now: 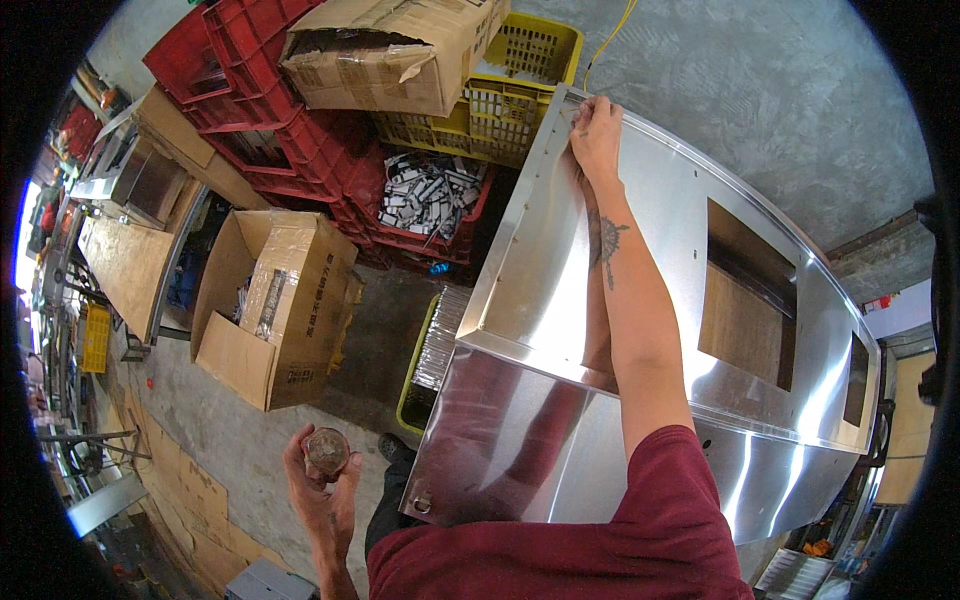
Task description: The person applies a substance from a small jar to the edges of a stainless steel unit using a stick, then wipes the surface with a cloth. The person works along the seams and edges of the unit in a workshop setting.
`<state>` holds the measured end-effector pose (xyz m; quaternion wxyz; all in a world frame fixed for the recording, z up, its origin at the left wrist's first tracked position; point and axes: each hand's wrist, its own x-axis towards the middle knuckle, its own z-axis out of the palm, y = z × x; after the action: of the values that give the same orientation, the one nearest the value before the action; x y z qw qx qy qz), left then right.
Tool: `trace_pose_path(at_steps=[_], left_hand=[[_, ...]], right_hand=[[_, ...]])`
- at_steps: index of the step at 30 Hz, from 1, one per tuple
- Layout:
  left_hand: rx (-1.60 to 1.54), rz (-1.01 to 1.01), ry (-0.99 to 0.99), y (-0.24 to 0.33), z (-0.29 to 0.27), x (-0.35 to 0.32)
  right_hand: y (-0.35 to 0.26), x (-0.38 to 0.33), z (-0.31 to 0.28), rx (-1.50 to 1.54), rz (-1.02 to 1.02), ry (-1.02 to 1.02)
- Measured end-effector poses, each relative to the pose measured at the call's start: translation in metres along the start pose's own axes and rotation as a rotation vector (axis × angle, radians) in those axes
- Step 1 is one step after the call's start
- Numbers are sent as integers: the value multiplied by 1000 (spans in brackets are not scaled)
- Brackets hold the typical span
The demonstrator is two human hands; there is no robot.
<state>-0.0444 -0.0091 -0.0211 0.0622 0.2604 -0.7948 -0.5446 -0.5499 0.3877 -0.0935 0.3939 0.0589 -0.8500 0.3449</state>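
Observation:
My left hand is wrapped round a thick, roundish brown block with a worn, flat face, held low at the left. Whether a handle runs behind it is hidden. A large shiny sheet-metal cabinet with cut-out openings lies in front of me and to the right. My right arm stretches across its top. At the far left corner, my right hand is closed with its fingers curled against the raised edge. What those fingers pinch, if anything, does not show.
Beyond the cabinet's left side stand stacked red crates, one with small metal parts, and yellow baskets. A torn carton sits on top. An open cardboard box and a green-rimmed bin stand nearer.

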Motion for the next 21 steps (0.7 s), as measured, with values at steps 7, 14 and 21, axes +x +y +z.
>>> trace_pose_path(at_steps=[7,14,21], left_hand=[[19,-7,13,0,0,0],[26,-17,3,1,-1,0],[91,77,33,-6,0,0]], right_hand=[[-3,-2,-1,2,-3,5],[-1,0,0,30,64,-20],[2,0,0,60,41,-27]])
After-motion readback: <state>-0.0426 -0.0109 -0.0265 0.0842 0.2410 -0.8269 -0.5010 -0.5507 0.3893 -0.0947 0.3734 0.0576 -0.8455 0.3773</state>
